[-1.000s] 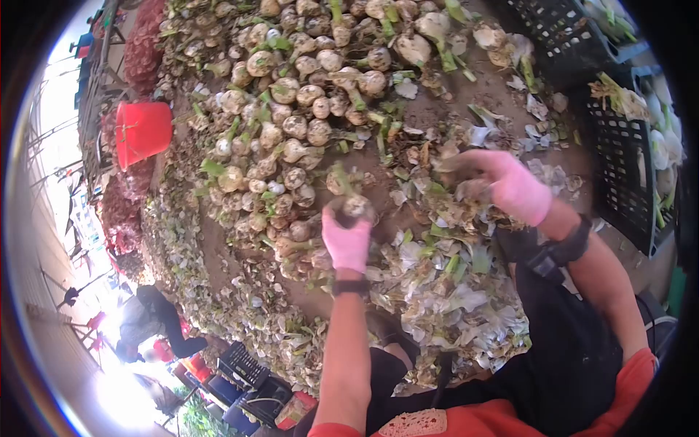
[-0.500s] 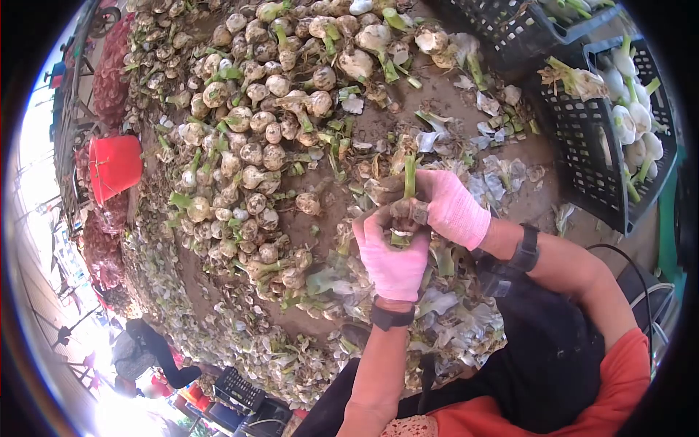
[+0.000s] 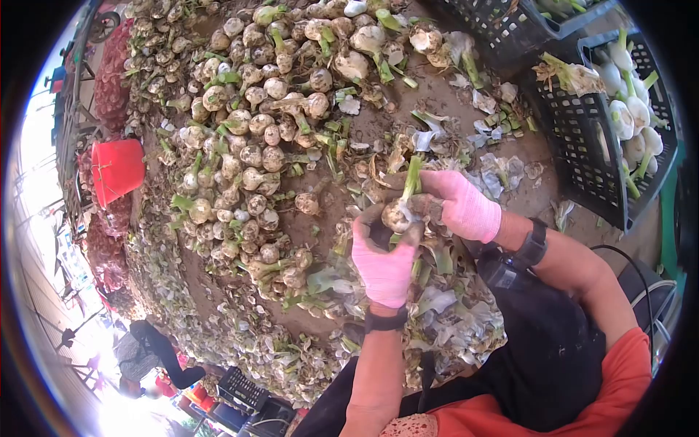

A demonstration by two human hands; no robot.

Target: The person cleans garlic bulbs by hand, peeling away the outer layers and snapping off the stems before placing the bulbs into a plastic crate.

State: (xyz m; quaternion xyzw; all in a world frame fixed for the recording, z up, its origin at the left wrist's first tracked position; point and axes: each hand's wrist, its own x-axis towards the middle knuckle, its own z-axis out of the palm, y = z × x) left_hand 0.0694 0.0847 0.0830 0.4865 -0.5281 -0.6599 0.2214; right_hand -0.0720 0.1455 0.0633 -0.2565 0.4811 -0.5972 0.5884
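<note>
A garlic bulb (image 3: 396,217) with a short green stem is held between my two hands, the stem pointing up and its round side showing. My left hand (image 3: 384,258), in a pink glove with dirt-darkened fingers, curls around the bulb from below, thumb against it. From the right, my right hand (image 3: 466,207), gloved the same way, has its fingers closed at the bulb's side and the base of the stem, where a pale flap of skin shows. Peeled skins (image 3: 437,300) and cut leaves lie beneath both hands.
Many dirty garlic bulbs (image 3: 251,156) cover the ground ahead and left. A black crate (image 3: 582,138) holding cleaner white bulbs stands at right, another crate (image 3: 502,33) beyond it. A red bucket (image 3: 116,171) and red mesh sacks (image 3: 113,80) line the left. A person (image 3: 145,353) bends at lower left.
My hands have drawn slightly apart, the right one shifting right and down. More of the bulb's round surface now shows between the fingers, and the stem leans a little right.
</note>
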